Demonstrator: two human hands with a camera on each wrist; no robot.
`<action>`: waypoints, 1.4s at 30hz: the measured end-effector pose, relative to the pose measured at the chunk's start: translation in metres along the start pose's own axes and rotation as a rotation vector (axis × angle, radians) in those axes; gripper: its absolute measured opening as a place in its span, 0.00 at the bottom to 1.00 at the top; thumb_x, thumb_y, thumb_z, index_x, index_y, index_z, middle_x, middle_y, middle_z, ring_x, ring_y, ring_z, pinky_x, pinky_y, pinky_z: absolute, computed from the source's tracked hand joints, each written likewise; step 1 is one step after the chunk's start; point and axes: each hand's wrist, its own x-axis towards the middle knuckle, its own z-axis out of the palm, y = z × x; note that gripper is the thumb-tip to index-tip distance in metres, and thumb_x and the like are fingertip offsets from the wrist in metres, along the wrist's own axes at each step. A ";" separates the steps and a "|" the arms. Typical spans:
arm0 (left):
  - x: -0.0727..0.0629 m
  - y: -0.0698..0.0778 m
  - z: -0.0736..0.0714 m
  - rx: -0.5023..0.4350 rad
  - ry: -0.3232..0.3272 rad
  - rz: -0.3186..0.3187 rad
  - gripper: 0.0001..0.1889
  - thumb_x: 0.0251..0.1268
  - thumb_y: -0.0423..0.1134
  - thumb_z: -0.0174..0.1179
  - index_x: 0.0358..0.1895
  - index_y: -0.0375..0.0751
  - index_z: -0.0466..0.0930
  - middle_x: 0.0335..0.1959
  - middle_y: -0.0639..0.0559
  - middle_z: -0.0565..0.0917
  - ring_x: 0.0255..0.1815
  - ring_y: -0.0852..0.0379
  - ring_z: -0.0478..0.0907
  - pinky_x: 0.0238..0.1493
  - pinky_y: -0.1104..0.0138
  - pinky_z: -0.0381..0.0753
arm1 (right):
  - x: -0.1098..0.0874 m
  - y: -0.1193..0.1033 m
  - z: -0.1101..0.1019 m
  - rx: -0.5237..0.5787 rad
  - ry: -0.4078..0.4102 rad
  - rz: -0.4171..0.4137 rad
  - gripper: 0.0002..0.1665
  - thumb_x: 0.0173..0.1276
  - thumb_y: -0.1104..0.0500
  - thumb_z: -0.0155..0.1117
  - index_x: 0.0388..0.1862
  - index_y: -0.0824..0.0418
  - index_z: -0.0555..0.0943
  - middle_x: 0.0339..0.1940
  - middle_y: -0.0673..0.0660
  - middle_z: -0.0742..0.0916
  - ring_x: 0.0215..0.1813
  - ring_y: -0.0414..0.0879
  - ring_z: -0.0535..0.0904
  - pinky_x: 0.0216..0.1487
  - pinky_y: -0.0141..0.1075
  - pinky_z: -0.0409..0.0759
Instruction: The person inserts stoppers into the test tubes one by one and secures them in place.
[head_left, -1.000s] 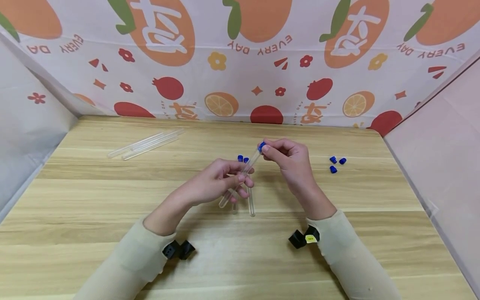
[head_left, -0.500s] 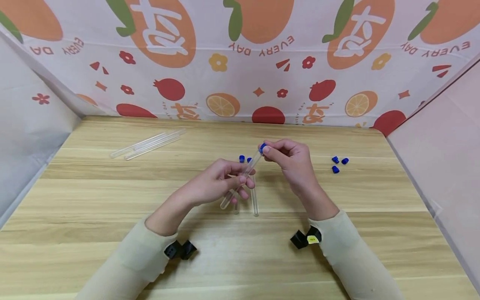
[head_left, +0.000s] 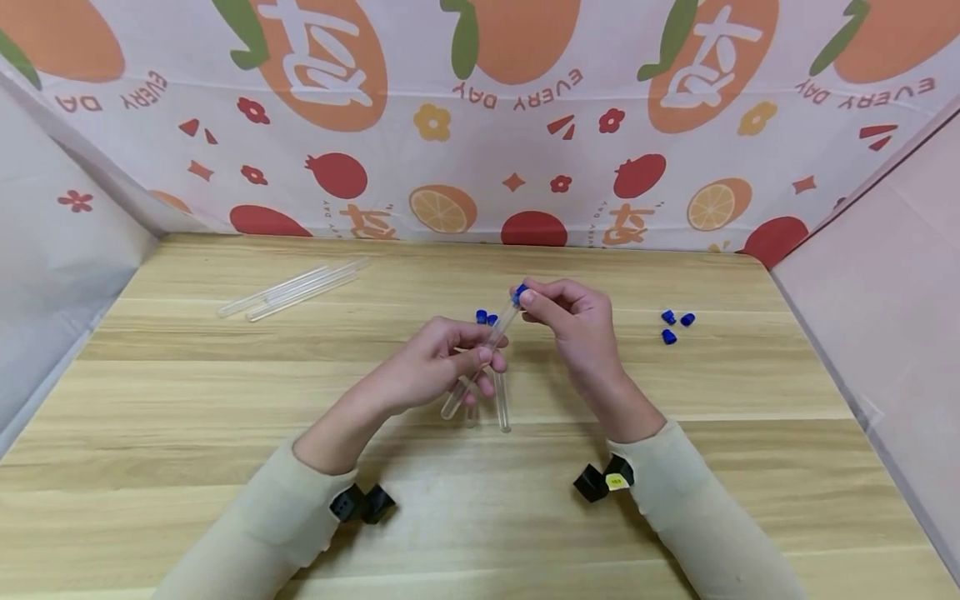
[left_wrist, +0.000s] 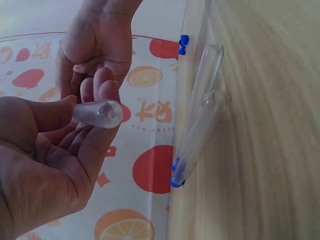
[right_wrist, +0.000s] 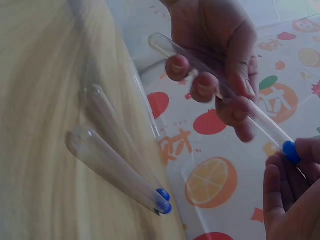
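A clear test tube (right_wrist: 270, 125) slants above the middle of the table, pinched between the thumb and fingers of my left hand (head_left: 427, 367). At its upper end sits a blue cap (right_wrist: 291, 152), which the thumb and fingertips of my right hand (head_left: 581, 329) pinch. How deeply the cap sits in the tube is hidden by the fingers. Below my hands, two blue-capped test tubes (left_wrist: 200, 135) lie side by side on the table, their capped ends pointing away from me and partly covered by my left hand in the head view.
Several clear tubes (head_left: 300, 287) without visible caps lie together at the far left of the wooden table (head_left: 480, 533). Three loose blue caps (head_left: 669, 337) lie at the right. A fruit-patterned cloth (head_left: 480, 125) hangs behind the table's back edge.
Both hands keep their hold on the same tube and cap. The right hand has shifted only very slightly, and the head view has moved a little.
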 end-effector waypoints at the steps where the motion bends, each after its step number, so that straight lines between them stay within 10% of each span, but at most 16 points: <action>1: -0.001 0.000 0.000 0.012 0.001 0.002 0.15 0.78 0.30 0.48 0.60 0.27 0.74 0.42 0.37 0.83 0.34 0.40 0.84 0.30 0.55 0.87 | 0.000 0.000 0.000 -0.008 -0.007 -0.003 0.10 0.68 0.61 0.69 0.41 0.69 0.85 0.42 0.57 0.91 0.44 0.46 0.87 0.49 0.38 0.86; 26: -0.002 -0.001 0.008 0.093 0.034 0.026 0.13 0.77 0.31 0.50 0.56 0.28 0.79 0.36 0.39 0.83 0.28 0.39 0.81 0.30 0.52 0.86 | -0.004 -0.001 -0.012 -0.134 -0.151 -0.092 0.09 0.69 0.63 0.67 0.41 0.71 0.85 0.41 0.58 0.91 0.44 0.47 0.86 0.48 0.37 0.86; 36: 0.000 -0.001 0.005 0.020 0.054 0.028 0.18 0.79 0.38 0.50 0.64 0.34 0.75 0.46 0.41 0.86 0.42 0.35 0.83 0.44 0.47 0.86 | -0.002 -0.012 -0.012 0.115 -0.113 -0.030 0.10 0.73 0.67 0.60 0.50 0.65 0.82 0.48 0.57 0.89 0.49 0.48 0.87 0.52 0.39 0.85; 42: -0.001 0.001 0.003 0.019 0.095 0.064 0.15 0.77 0.36 0.53 0.59 0.33 0.79 0.42 0.41 0.87 0.34 0.46 0.84 0.40 0.53 0.88 | -0.002 -0.013 -0.013 0.177 -0.106 -0.071 0.13 0.73 0.68 0.58 0.53 0.73 0.79 0.50 0.64 0.87 0.48 0.48 0.87 0.53 0.40 0.85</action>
